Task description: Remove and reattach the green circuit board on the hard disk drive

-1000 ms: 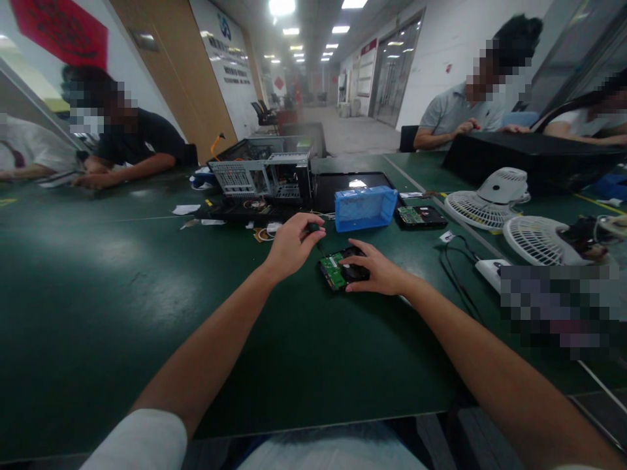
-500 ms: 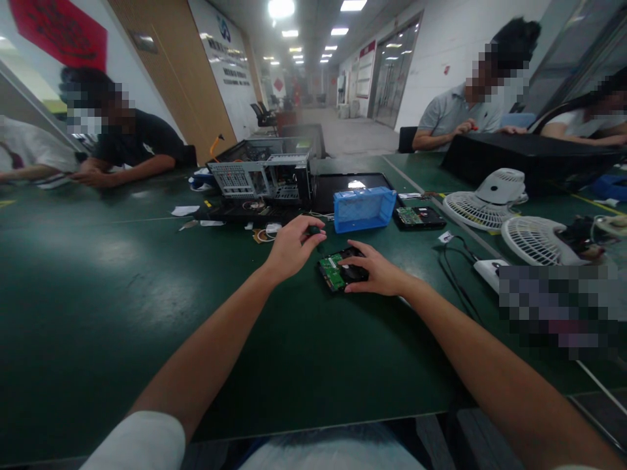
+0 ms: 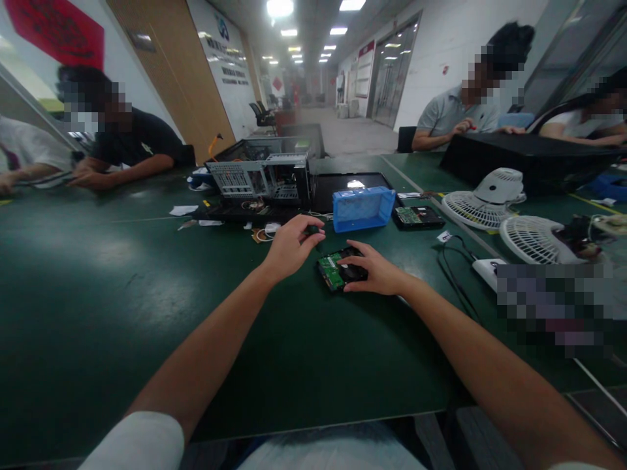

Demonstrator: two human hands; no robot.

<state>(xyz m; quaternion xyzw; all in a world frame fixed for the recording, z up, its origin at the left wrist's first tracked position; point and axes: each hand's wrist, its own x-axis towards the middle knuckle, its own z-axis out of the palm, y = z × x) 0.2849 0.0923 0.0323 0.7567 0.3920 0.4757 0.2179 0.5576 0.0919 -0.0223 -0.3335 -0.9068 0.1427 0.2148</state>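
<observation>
A hard drive (image 3: 334,271) lies board side up on the green table (image 3: 122,287), showing its green circuit board. My right hand (image 3: 372,271) rests on its right half, fingers curled over the black casing and holding it down. My left hand (image 3: 291,245) is closed round the black handle of a screwdriver (image 3: 312,230), held upright just above the drive's left far corner. The tool's tip is hidden behind my fingers.
A blue plastic box (image 3: 363,207) and a second hard drive (image 3: 418,217) lie just beyond. An open computer case (image 3: 262,175) stands further back. Two white fans (image 3: 484,199) and black cables (image 3: 453,261) are at the right. Several other people sit around the table.
Both hands stay almost where they were; my left hand's fingers shift slightly on the screwdriver handle. The view has drifted a little.
</observation>
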